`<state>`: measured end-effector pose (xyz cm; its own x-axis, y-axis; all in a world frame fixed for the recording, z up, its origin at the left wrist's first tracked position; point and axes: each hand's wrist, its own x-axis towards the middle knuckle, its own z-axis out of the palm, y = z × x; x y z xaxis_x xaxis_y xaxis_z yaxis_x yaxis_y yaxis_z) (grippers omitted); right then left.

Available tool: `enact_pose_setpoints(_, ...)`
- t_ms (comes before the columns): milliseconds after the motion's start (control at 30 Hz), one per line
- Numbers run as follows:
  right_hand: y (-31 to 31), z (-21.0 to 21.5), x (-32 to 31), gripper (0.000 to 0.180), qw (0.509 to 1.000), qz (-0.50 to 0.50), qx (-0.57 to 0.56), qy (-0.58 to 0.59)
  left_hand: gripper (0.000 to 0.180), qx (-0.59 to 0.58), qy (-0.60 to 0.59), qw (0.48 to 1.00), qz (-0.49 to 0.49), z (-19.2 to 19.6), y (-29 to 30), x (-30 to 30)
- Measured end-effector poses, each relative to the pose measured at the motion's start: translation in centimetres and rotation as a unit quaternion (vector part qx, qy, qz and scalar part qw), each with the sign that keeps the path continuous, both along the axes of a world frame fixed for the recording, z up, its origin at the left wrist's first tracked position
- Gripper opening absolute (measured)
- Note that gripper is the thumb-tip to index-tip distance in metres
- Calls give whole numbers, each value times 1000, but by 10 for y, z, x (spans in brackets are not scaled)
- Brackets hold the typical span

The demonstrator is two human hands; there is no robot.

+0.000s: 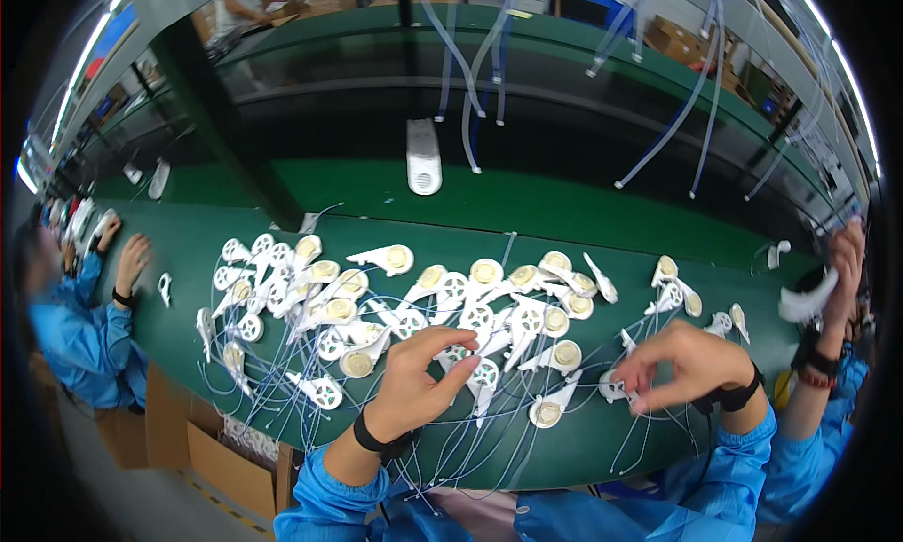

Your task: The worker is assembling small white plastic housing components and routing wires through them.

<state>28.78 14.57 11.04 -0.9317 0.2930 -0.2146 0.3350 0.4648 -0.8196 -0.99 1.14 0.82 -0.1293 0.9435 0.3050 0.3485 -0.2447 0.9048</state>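
Note:
My left hand [423, 373] hovers over the middle of a heap of white plastic parts with wires. Its thumb and index finger curve toward each other with a gap between the tips, and I see nothing held. Just beyond the thumb lies a spoked white part [484, 375]. Farther right, my right hand [691, 365] is bent over the table with its fingers apart. Its fingertips are beside a round white part [611, 386]; whether they touch it I cannot tell. Several parts carry cream-coloured discs, like this wired part [546, 411] between my hands.
Thin blue and white wires [282, 382] tangle across the green table [179, 335]. A white housing [424, 161] lies on the dark conveyor belt [348, 142]. Wires [470, 100] hang from above. Co-workers in blue sit left [85, 345] and right [814, 448]. Cardboard boxes [221, 467] stand lower left.

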Motion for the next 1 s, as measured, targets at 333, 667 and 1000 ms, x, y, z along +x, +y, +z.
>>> enact_pose_setpoints(333,117,-93,-180,45,959,-199,190,-68,63,-68,-591,710,-376,79,-63,16)
enact_pose_setpoints(667,136,-145,-283,83,846,-304,407,-161,32,357,-93,866,-339,105,-64,44)
enact_pose_setpoints(1000,139,-109,-207,61,916,-366,-159,36,25,530,41,830,-168,108,-74,40)
